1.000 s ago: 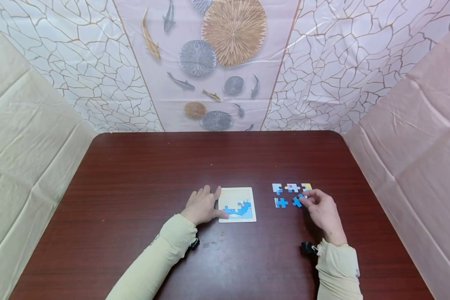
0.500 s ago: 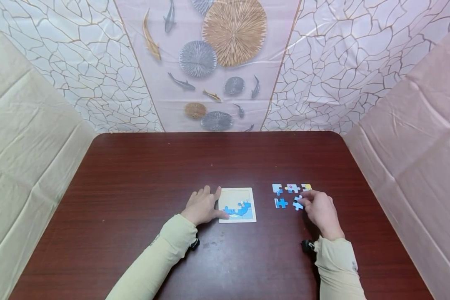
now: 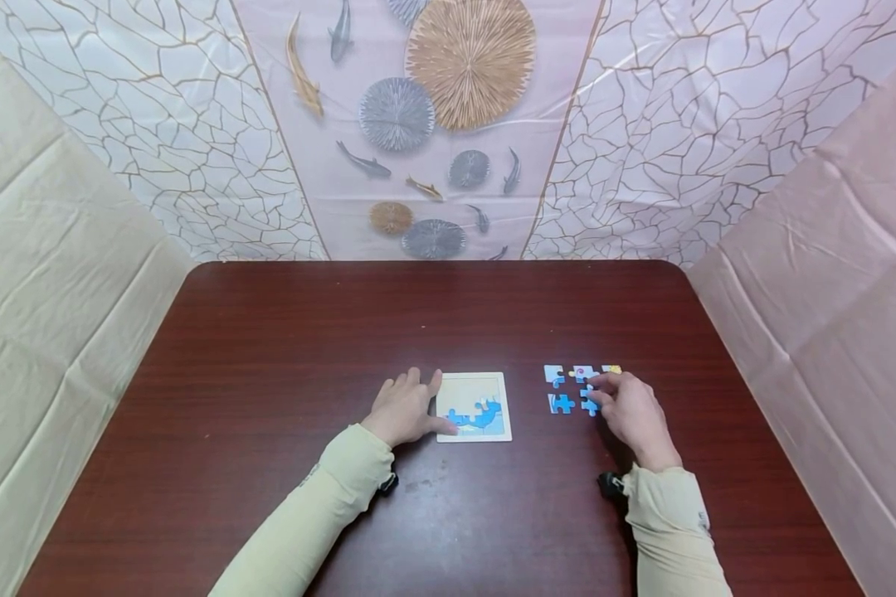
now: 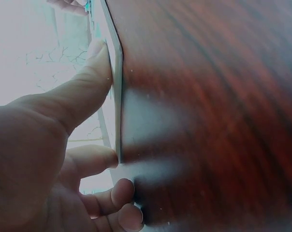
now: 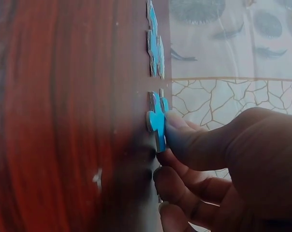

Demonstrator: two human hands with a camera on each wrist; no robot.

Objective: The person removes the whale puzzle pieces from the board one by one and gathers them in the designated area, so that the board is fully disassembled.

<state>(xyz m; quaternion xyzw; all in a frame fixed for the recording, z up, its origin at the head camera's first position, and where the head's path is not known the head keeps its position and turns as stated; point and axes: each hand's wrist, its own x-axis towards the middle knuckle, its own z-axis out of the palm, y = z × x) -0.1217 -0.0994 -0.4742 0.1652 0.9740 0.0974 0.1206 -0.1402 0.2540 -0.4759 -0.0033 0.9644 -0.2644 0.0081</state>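
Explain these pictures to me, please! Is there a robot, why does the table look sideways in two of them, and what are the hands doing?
There's no robot here, just a person's two bare hands. The wide picture comes from a camera worn on the head, looking forward and down. The other two come from cameras on the wrists, close up and turned, so the table seems to stand on its side. On the table lie a shallow puzzle tray, partly filled with a blue picture, and some loose pieces. The left hand touches the tray, its thumb over one edge. The right hand pinches a blue puzzle piece between thumb and finger; I can't tell whether it is lifted at all.
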